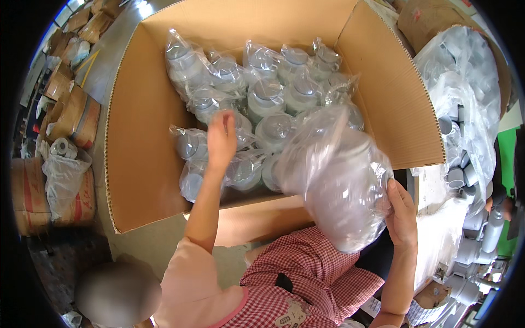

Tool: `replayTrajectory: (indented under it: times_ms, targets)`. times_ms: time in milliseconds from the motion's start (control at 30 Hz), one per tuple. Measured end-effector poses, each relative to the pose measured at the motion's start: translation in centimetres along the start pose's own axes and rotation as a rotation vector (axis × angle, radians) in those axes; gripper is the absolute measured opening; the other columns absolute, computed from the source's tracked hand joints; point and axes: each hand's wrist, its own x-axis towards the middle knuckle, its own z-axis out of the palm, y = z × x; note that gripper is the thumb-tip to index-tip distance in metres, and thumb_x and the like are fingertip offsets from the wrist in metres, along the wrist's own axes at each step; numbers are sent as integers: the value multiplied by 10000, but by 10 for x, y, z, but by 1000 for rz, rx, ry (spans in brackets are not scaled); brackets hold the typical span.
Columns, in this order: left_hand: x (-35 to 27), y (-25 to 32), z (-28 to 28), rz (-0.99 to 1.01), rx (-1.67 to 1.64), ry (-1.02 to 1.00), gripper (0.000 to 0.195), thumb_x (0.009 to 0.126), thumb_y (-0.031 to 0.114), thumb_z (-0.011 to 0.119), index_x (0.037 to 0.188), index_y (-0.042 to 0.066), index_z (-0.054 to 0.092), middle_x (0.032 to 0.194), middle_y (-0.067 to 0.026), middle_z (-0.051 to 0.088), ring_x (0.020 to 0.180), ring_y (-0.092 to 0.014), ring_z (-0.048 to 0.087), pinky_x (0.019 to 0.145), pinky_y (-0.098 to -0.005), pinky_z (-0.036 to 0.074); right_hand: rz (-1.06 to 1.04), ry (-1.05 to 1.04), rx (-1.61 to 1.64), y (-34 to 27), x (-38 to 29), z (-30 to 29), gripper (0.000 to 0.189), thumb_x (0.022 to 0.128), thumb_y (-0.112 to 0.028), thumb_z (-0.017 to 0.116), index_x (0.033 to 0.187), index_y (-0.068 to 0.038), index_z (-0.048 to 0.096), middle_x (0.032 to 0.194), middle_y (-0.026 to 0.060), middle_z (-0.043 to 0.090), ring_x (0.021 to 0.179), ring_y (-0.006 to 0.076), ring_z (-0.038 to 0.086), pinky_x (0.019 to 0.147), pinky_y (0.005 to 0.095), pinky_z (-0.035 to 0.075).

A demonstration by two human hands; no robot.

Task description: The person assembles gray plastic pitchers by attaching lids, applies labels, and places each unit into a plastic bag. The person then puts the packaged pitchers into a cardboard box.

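Observation:
A large cardboard box (137, 164) stands before me, its top flaps raised. Inside are several large clear bottles (266, 96) with grey lids, each in a clear plastic bag. My right hand (402, 213) grips the side of another bagged bottle (346, 197), tilted over the box's near right edge and blurred by motion. Above the bottles at the left of the box is my left hand (221, 141), fingers curled. It is blurred, and whether it pinches a bag is unclear.
To the right, a big clear plastic bag (463, 90) with grey cylindrical parts (455, 178) rests on a white-topped table (437, 221). Grey containers (467, 250) stand at far right. Taped cartons (74, 119) line the left. A person's head (119, 293) shows at lower left.

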Motion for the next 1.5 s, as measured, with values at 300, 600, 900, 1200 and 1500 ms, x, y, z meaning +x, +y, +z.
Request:
replayTrajectory:
  times_ms: [300, 600, 900, 1200, 1500]
  targets:
    - [162, -139, 55, 404, 1184, -1113, 252, 892, 107, 664, 1100, 188, 782, 1197, -70, 719, 1187, -322, 650, 1009, -443, 515, -275, -448, 811, 46, 12, -44, 409, 1161, -297, 421, 1495, -77, 508, 1379, 56, 636, 1262, 183, 599, 1118, 392, 450]
    - [137, -213, 78, 1009, 1282, -1189, 353, 987, 319, 596, 1315, 271, 717, 1285, 1, 728, 1206, -271, 673, 1031, -498, 501, -237, -163, 987, 86, -24, -50, 416, 1158, -261, 403, 1515, -74, 507, 1425, 59, 627, 1275, 188, 592, 1133, 382, 438]
    - [129, -162, 68, 605, 1350, -1336, 375, 1011, 340, 509, 1048, 155, 834, 1077, -111, 807, 1036, -308, 775, 853, -481, 605, -142, 62, 955, 98, -34, -52, 394, 1156, -279, 424, 1476, -92, 556, 1331, 49, 673, 1176, 180, 630, 1071, 383, 474]
    - [118, -262, 33, 442, 936, -1041, 244, 953, 226, 593, 1096, 135, 769, 1086, -159, 761, 1097, -373, 722, 884, -457, 588, -104, 203, 951, 93, -22, -48, 396, 1162, -329, 397, 1413, -71, 562, 1168, 26, 654, 1024, 154, 593, 966, 358, 456]
    - [150, -104, -32, 121, 658, -360, 289, 1037, 300, 586, 1042, 59, 745, 985, -183, 725, 1001, -406, 678, 909, -520, 521, -187, 53, 1009, 19, 67, 44, 305, 1155, -329, 415, 1237, -105, 605, 918, -20, 525, 832, 138, 485, 906, 355, 429]
